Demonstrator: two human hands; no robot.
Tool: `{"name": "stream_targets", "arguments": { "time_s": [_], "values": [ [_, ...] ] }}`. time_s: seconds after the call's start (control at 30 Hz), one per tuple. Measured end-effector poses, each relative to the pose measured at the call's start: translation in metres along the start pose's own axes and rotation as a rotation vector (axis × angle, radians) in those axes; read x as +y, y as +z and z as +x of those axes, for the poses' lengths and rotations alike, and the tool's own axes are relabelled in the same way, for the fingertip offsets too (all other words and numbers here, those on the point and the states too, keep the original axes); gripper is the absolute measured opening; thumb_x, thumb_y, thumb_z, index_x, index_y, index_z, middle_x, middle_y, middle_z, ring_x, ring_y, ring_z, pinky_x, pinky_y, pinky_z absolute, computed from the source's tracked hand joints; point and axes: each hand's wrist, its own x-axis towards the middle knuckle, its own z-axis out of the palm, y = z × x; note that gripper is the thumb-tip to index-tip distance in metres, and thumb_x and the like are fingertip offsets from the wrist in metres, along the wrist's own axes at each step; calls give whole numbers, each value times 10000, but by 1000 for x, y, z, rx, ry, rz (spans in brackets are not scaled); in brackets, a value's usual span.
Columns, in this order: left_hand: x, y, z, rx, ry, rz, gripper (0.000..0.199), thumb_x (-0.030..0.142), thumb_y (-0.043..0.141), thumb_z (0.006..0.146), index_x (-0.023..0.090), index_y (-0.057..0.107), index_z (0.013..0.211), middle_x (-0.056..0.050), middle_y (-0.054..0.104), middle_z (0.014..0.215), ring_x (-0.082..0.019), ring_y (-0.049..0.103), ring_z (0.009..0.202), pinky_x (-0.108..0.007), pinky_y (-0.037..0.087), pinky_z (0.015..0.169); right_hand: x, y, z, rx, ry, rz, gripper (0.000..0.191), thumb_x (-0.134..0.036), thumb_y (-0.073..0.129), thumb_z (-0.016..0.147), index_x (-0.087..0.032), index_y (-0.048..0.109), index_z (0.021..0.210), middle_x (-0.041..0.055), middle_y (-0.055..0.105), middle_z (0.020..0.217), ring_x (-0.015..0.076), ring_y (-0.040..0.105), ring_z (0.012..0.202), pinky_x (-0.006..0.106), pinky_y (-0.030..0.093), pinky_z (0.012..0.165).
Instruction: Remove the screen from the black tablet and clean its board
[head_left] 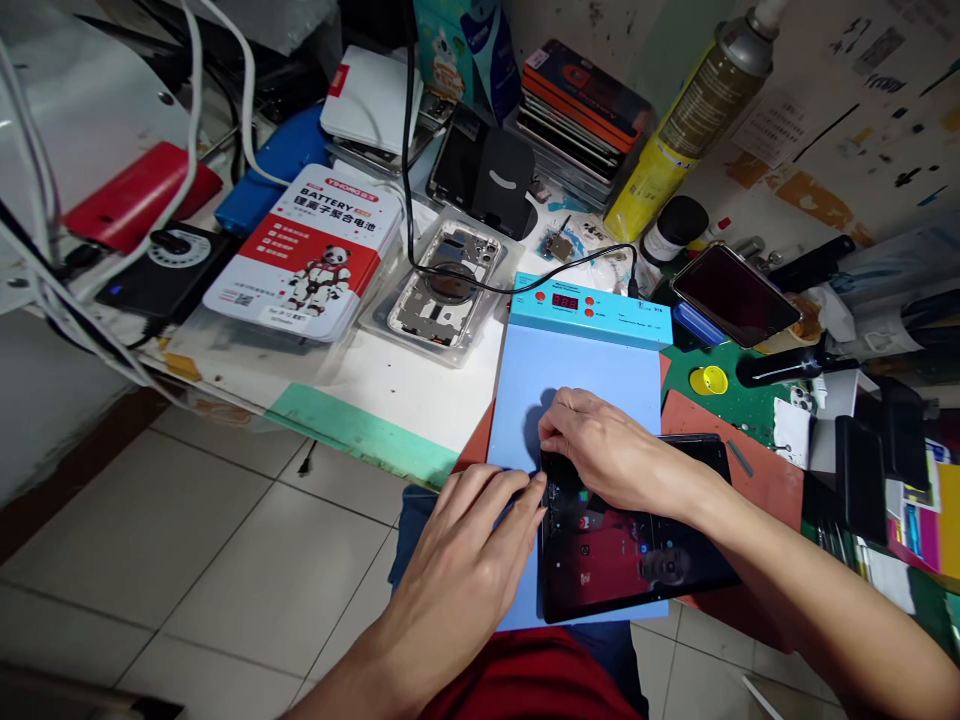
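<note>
A dark tablet (pixel 622 570) with a lit, glossy screen lies on a blue heating pad (pixel 585 385), whose turquoise end carries a small red display. At the tablet's left edge, my left hand (pixel 480 540) rests with fingers extended and close together, fingertips touching the edge. My right hand (pixel 592 440) reaches across the tablet to its upper left corner. Its fingers are curled and pinched there, and whatever lies between them is hidden. The screen near that corner looks cracked.
An opened phone body (pixel 450 285) in a clear tray and a white-and-red battery box (pixel 304 255) stand to the left. Behind are a yellow spray can (pixel 690 120) and a propped phone (pixel 735 295). A black cable crosses to the pad.
</note>
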Motion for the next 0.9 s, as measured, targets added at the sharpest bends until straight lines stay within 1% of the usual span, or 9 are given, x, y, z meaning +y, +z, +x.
{"name": "stream_targets", "arguments": {
  "time_s": [0.23,0.3,0.37,0.47,0.6,0.7,0.8,0.83,0.9],
  "values": [
    [-1,0,1,-13,6,-17,339,25,601,1003,103,658,1328,-91,687,1100,-234,554,1026,-404,460,895,-5,-2,2,-6,13,-25,174,-23,493,1017,-145,611,975,81,590,967,201,525,879,315,457,803],
    [-1,-1,1,-7,4,-27,337,22,610,997,92,659,1322,-97,688,1105,-234,560,1029,-405,462,897,-6,-3,1,29,8,-12,190,-25,476,1028,-146,620,1002,84,592,992,202,542,888,314,461,796],
    [-3,-2,1,7,-7,-47,337,11,621,987,93,666,1310,-98,689,1106,-229,570,1023,-404,468,905,-8,-6,-4,112,14,5,206,-33,460,1043,-153,627,1040,82,592,1013,202,562,902,314,465,798],
    [-8,-3,5,52,-32,-78,314,-2,638,973,112,685,1262,-91,692,1080,-221,586,995,-403,487,906,-10,-12,-18,281,53,19,226,-51,443,1064,-171,634,1079,73,599,1019,194,583,895,309,467,794],
    [-17,-6,22,79,-43,-60,189,47,654,986,123,704,1152,-77,708,1047,-211,612,961,-397,512,903,-17,-10,-58,491,125,34,150,-142,508,1089,-195,633,1026,44,626,939,167,594,801,292,459,725],
    [-22,-7,35,42,0,4,167,91,640,1009,115,709,1159,-72,719,1045,-210,623,958,-393,529,904,-23,10,-100,619,240,57,85,-225,594,1074,-210,639,1003,20,637,866,146,595,721,263,468,651],
    [-25,-6,42,-29,54,87,178,118,616,1026,124,721,1169,-54,719,998,-210,627,913,-395,546,869,-26,42,-143,677,385,151,71,-279,640,1051,-233,675,1010,5,664,831,122,582,623,218,447,512],
    [-26,-6,43,-50,62,110,171,127,610,1031,132,727,1156,-46,717,973,-211,629,894,-397,550,854,-25,53,-156,696,433,174,82,-302,652,1041,-238,692,1008,7,683,834,121,589,611,206,450,487],
    [-26,-6,44,-79,74,140,156,141,599,1037,142,734,1116,-37,713,929,-214,633,860,-401,557,826,-23,74,-179,745,525,200,141,-369,687,1012,-236,724,982,18,724,850,129,631,618,189,499,501]
  ]
}}
